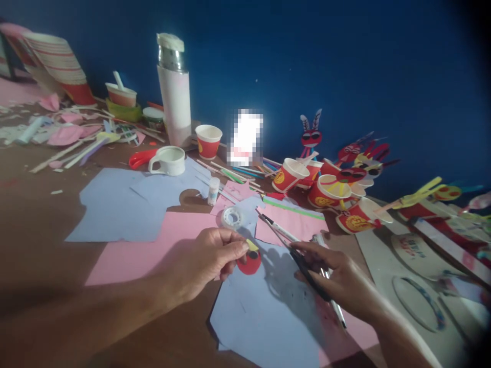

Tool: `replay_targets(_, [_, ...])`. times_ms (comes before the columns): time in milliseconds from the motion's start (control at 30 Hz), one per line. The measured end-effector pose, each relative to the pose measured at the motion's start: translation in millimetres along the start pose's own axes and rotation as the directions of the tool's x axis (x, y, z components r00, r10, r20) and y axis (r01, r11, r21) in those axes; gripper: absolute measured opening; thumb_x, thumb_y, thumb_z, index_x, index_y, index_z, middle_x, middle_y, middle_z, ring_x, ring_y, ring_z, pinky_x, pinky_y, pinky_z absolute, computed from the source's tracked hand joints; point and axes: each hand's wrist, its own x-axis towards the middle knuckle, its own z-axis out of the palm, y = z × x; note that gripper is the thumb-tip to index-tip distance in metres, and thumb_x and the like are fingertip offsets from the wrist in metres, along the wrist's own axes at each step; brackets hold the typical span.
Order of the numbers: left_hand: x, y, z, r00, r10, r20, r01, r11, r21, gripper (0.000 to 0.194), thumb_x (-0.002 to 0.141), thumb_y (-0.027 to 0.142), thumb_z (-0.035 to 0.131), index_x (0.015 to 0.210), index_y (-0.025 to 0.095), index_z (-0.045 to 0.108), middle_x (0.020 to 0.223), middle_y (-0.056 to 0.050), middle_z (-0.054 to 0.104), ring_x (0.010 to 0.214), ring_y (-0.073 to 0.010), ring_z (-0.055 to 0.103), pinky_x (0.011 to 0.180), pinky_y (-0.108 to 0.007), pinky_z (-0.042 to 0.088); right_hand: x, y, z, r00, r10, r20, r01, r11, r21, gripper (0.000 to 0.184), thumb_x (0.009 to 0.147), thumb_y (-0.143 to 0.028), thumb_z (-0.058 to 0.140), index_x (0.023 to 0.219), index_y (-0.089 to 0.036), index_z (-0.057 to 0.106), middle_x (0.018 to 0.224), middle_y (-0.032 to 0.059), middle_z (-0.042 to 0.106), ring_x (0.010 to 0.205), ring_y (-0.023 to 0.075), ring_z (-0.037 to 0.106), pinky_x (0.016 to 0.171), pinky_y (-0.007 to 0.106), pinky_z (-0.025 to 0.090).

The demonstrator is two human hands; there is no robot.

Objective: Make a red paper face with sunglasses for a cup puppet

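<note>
My left hand (209, 260) pinches a small red paper cut-out (250, 261) with a yellow tip, holding it just above a light blue paper sheet (264, 317). My right hand (337, 278) lies to its right, fingers closed round black-handled scissors (307, 273) whose blades point up and left. A white pen (280, 228) lies just beyond the scissors on a pink sheet (295, 222). A roll of clear tape (232, 217) sits beyond my left hand.
A white mug (169, 160), a tall white flask (174, 97), a glue stick (213, 191) and a red paper cup (208, 141) stand further back. Decorated red cup figures (333, 189) crowd the right by the blue wall. Paper scraps and stacked cups (57, 66) lie far left. Cut cardboard (406, 276) lies right.
</note>
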Motion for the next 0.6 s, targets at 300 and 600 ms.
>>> replay_targets(300, [5.6,-7.9,-3.0,1.000,0.007,-0.027,-0.008,0.999,-0.041,0.029,0.081,0.044,0.057,0.074,0.017,0.060,0.052,0.006,0.043,0.043,-0.0067,0.037,0.044,-0.022,0.031,0.0,-4.4,15.1,0.990,-0.122,-0.071,0.077,0.887,-0.456,0.035,0.080,-0.019,0.055,0.115,-0.025,0.057,0.102,0.0048,0.069,0.091,0.0262,0.065,0.075,0.036,0.048])
replay_targets(600, [6.2,-9.8,-3.0,1.000,-0.005,-0.017,0.005,1.000,-0.024,0.031,0.082,0.046,0.057,0.073,0.017,0.058,0.051,0.007,0.042,0.043,-0.0062,0.036,0.046,-0.022,0.029,-3.5,-8.8,16.6,0.972,-0.205,-0.112,0.093,0.778,-0.621,0.030,0.082,-0.017,0.056,0.112,-0.025,0.057,0.093,0.0031,0.067,0.080,0.0222,0.066,0.061,0.030,0.046])
